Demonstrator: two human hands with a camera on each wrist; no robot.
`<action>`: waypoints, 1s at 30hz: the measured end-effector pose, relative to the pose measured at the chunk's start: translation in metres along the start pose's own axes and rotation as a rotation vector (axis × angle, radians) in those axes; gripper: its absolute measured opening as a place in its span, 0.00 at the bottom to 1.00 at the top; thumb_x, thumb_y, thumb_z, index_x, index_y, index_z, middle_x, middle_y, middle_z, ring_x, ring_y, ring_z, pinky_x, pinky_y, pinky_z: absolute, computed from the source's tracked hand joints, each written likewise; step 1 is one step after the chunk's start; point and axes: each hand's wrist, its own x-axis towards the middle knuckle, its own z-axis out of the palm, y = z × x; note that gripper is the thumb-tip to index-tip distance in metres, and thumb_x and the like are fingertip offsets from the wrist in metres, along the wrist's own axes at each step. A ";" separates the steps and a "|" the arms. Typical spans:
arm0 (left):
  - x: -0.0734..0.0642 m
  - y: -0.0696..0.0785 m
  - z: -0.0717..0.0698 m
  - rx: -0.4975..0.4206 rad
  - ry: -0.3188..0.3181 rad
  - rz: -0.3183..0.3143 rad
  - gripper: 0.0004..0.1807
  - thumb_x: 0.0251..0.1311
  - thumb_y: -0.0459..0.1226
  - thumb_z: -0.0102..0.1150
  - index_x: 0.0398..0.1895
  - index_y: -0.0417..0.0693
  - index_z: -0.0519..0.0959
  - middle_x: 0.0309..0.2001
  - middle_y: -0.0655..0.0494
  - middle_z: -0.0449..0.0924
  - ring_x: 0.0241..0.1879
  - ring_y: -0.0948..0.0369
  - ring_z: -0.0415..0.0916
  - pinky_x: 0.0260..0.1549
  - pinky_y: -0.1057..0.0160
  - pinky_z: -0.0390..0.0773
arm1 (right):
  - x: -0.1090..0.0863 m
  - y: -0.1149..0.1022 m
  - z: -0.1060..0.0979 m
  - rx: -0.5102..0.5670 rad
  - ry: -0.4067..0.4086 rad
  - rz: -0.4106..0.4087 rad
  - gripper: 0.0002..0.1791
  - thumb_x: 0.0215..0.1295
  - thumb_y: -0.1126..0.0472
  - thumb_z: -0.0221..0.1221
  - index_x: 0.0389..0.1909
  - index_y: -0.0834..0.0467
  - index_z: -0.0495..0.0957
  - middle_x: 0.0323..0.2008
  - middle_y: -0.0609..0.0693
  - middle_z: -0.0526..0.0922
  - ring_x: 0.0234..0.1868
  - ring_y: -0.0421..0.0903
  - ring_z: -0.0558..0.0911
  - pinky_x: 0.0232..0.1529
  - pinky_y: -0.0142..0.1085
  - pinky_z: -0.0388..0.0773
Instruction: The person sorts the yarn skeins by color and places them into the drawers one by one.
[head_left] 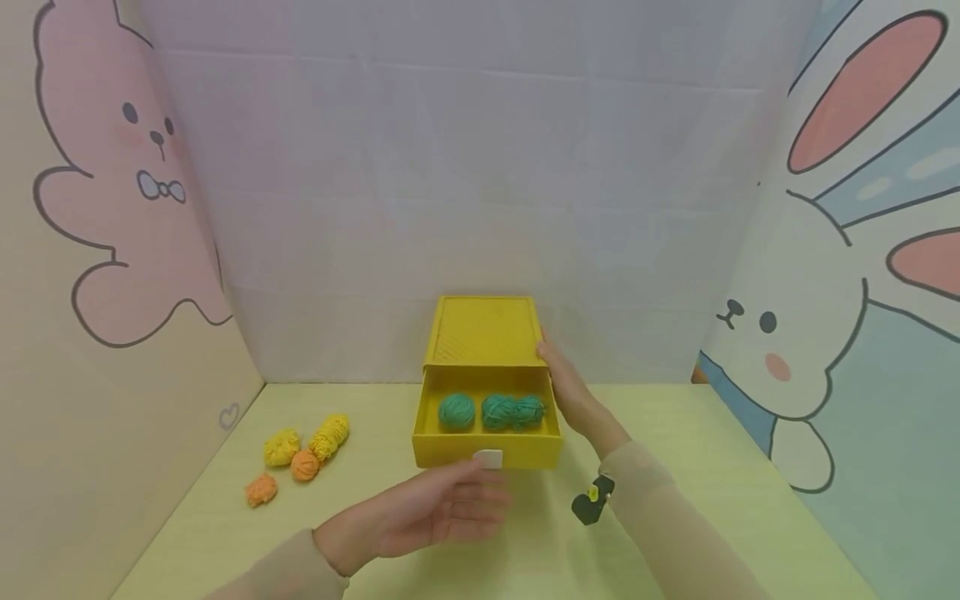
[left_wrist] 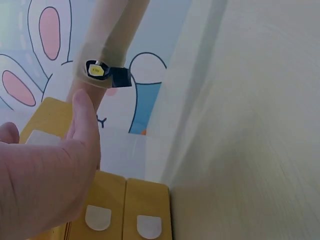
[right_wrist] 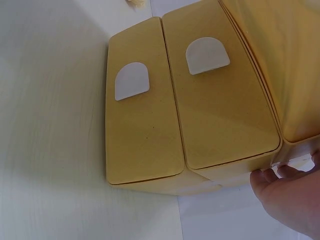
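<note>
A yellow drawer cabinet point(head_left: 487, 332) stands against the back wall with its top drawer point(head_left: 435, 452) pulled out. Inside that drawer lie a green yarn ball point(head_left: 457, 411) and a green yarn bundle point(head_left: 513, 412). My left hand point(head_left: 442, 508) is at the drawer's front, just under its white tab point(head_left: 489, 458), slightly blurred, fingers extended and nothing in its grasp. Against the cabinet's right side rests my right hand point(head_left: 573, 392), its fingertips touching the side wall. In the right wrist view, two lower drawers point(right_wrist: 145, 135) are closed, each with a white tab.
Yellow yarn bundles point(head_left: 329, 437) and orange yarn balls point(head_left: 305, 465) lie on the table's left part. The pale table point(head_left: 675, 500) meets a white back curtain point(head_left: 480, 167). Side panels with cartoon animals stand left and right.
</note>
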 end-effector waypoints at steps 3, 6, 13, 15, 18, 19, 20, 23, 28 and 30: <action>0.003 0.000 0.002 -0.047 0.030 0.017 0.42 0.80 0.59 0.50 0.77 0.31 0.65 0.73 0.34 0.72 0.66 0.46 0.78 0.67 0.50 0.78 | 0.000 0.000 0.000 -0.003 -0.003 -0.004 0.36 0.88 0.40 0.32 0.87 0.42 0.32 0.87 0.41 0.33 0.86 0.47 0.30 0.83 0.60 0.28; 0.005 -0.001 0.004 -0.079 0.048 0.025 0.43 0.80 0.59 0.50 0.76 0.28 0.65 0.74 0.33 0.71 0.66 0.46 0.78 0.68 0.51 0.77 | 0.000 0.001 -0.001 -0.005 0.001 -0.008 0.35 0.88 0.40 0.32 0.88 0.42 0.33 0.87 0.41 0.33 0.86 0.47 0.30 0.83 0.59 0.28; 0.009 0.000 0.007 -0.150 0.098 0.034 0.41 0.79 0.57 0.53 0.73 0.27 0.69 0.66 0.40 0.80 0.61 0.52 0.83 0.65 0.55 0.80 | -0.001 0.002 -0.002 -0.010 -0.018 -0.031 0.34 0.88 0.40 0.30 0.88 0.40 0.35 0.87 0.41 0.35 0.86 0.46 0.32 0.83 0.59 0.29; 0.011 0.002 0.007 -0.158 0.106 0.037 0.41 0.79 0.57 0.53 0.73 0.27 0.68 0.65 0.41 0.82 0.59 0.54 0.84 0.64 0.56 0.81 | -0.001 0.002 -0.002 -0.005 -0.018 -0.027 0.34 0.88 0.40 0.30 0.88 0.40 0.35 0.87 0.41 0.35 0.86 0.46 0.33 0.83 0.60 0.30; 0.014 0.005 0.005 -0.173 0.122 0.041 0.42 0.78 0.57 0.55 0.73 0.26 0.69 0.63 0.41 0.83 0.58 0.55 0.85 0.62 0.57 0.82 | 0.000 0.002 -0.002 0.004 -0.015 -0.009 0.34 0.88 0.40 0.31 0.88 0.39 0.35 0.87 0.41 0.35 0.86 0.48 0.32 0.82 0.63 0.30; 0.015 0.006 0.004 -0.176 0.130 0.043 0.42 0.78 0.58 0.55 0.72 0.26 0.69 0.63 0.41 0.83 0.57 0.55 0.85 0.62 0.58 0.82 | 0.000 0.002 -0.002 0.007 -0.014 -0.001 0.34 0.88 0.40 0.31 0.88 0.39 0.34 0.87 0.42 0.34 0.86 0.49 0.32 0.82 0.64 0.31; 0.017 0.007 0.004 -0.179 0.137 0.045 0.42 0.77 0.58 0.55 0.72 0.26 0.70 0.62 0.42 0.83 0.57 0.55 0.85 0.62 0.58 0.82 | 0.000 0.003 -0.002 0.010 -0.012 0.008 0.35 0.88 0.39 0.31 0.87 0.39 0.34 0.87 0.42 0.34 0.86 0.50 0.32 0.81 0.65 0.31; 0.023 0.009 0.000 -0.190 0.161 0.057 0.41 0.77 0.57 0.56 0.70 0.27 0.72 0.61 0.42 0.84 0.57 0.54 0.85 0.62 0.57 0.82 | -0.001 0.002 -0.002 0.023 -0.007 0.032 0.35 0.87 0.38 0.32 0.87 0.37 0.35 0.87 0.42 0.34 0.86 0.52 0.34 0.81 0.68 0.33; 0.032 0.013 -0.005 -0.189 0.178 0.087 0.39 0.76 0.56 0.57 0.69 0.27 0.72 0.60 0.42 0.85 0.57 0.53 0.85 0.63 0.57 0.82 | 0.000 0.002 -0.002 0.036 -0.006 0.048 0.36 0.87 0.37 0.33 0.87 0.38 0.33 0.87 0.43 0.31 0.86 0.55 0.33 0.81 0.67 0.33; 0.036 0.015 -0.007 -0.192 0.183 0.095 0.39 0.77 0.56 0.57 0.69 0.27 0.71 0.61 0.41 0.84 0.57 0.53 0.85 0.62 0.57 0.82 | 0.000 0.002 -0.003 0.032 -0.005 0.052 0.37 0.87 0.38 0.32 0.87 0.40 0.32 0.87 0.43 0.30 0.86 0.54 0.32 0.81 0.67 0.33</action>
